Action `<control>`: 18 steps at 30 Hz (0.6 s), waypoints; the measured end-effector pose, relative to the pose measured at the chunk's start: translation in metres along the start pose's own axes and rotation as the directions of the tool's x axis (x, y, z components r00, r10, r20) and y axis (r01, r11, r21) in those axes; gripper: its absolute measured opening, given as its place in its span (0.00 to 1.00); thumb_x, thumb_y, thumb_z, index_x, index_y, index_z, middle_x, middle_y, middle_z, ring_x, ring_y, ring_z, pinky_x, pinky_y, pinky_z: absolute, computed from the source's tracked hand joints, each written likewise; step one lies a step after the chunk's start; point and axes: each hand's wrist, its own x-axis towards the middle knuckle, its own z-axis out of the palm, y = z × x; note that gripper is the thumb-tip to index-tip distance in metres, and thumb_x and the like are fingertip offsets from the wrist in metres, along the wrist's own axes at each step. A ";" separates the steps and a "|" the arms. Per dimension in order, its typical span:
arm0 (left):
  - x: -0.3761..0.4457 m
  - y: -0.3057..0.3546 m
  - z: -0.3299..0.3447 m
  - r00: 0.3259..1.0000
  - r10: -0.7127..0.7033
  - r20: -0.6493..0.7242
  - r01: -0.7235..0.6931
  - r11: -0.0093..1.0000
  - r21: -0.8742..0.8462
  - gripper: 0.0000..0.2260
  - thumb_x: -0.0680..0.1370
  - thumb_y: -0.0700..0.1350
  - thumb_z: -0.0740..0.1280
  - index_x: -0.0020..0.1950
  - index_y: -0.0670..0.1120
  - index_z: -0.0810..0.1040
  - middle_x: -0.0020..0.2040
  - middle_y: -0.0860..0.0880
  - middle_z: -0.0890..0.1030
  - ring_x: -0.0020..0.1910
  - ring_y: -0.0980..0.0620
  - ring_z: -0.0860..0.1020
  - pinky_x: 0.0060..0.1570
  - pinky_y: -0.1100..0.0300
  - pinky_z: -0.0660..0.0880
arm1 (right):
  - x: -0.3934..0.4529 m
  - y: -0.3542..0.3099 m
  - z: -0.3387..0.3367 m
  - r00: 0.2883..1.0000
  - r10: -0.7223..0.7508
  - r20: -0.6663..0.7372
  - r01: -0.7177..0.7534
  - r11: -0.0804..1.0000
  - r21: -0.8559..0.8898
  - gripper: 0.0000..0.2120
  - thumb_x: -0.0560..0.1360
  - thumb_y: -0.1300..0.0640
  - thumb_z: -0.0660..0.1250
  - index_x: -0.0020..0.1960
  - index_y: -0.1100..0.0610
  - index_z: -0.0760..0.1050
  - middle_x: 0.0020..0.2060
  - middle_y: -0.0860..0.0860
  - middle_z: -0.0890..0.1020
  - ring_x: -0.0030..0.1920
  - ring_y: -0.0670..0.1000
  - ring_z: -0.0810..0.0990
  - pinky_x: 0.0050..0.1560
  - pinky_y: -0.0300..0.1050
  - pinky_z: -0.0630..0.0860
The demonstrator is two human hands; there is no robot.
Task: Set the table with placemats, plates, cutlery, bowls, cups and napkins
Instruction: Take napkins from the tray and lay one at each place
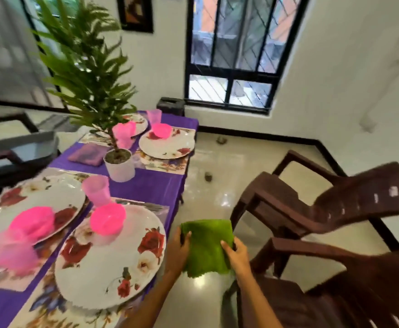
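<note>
Left hand: my left hand (179, 249) grips left edge of green napkin (207, 247), thumb on top, fingers curled under.
Right hand: my right hand (237, 255) pinches napkin's right edge, thumb on top.
Napkin: folded, held btwn both hands in the air, just off table's right edge, above the floor (219, 176).
Nearest plate: floral plate (111, 259) on floral placemat (49, 304), pink bowl (107, 218) on it, pink cup (96, 190) just behind.
Cutlery: some lying beside that plate's far rim (139, 204), blurred.
Other settings: 3 more plates w/ pink bowls & cups.
Table: purple tablecloth (146, 183), potted plant (119, 162) mid-table, purple napkin (87, 155) near pot.
Right side: brown plastic chairs (323, 209) close to me.
</note>
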 end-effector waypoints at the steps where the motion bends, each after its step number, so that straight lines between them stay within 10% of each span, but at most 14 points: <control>1: 0.009 -0.003 -0.008 1.000 -0.016 -0.026 0.016 1.000 0.009 0.14 0.80 0.48 0.62 0.62 0.43 0.74 0.52 0.45 0.80 0.53 0.43 0.79 0.54 0.55 0.74 | 0.012 -0.011 0.007 0.999 -0.027 0.035 0.028 0.999 -0.039 0.05 0.76 0.63 0.67 0.46 0.53 0.76 0.41 0.53 0.82 0.43 0.52 0.80 0.49 0.50 0.76; 11: 0.128 0.026 -0.063 0.934 -0.327 -0.145 0.162 0.748 -0.644 0.05 0.79 0.37 0.62 0.53 0.42 0.74 0.51 0.42 0.79 0.50 0.44 0.76 0.53 0.49 0.74 | 0.095 -0.128 0.081 0.872 -0.432 0.230 0.482 0.839 -0.253 0.04 0.80 0.58 0.60 0.51 0.56 0.72 0.43 0.48 0.76 0.43 0.48 0.75 0.39 0.35 0.68; 18: 0.148 0.005 -0.093 0.908 -0.316 -0.275 0.136 0.843 -0.520 0.07 0.76 0.39 0.68 0.52 0.40 0.75 0.44 0.44 0.79 0.44 0.46 0.78 0.36 0.60 0.78 | 0.172 -0.156 0.119 0.819 -0.391 0.421 0.553 0.735 -0.392 0.12 0.79 0.51 0.62 0.60 0.56 0.72 0.51 0.50 0.79 0.49 0.50 0.77 0.48 0.42 0.74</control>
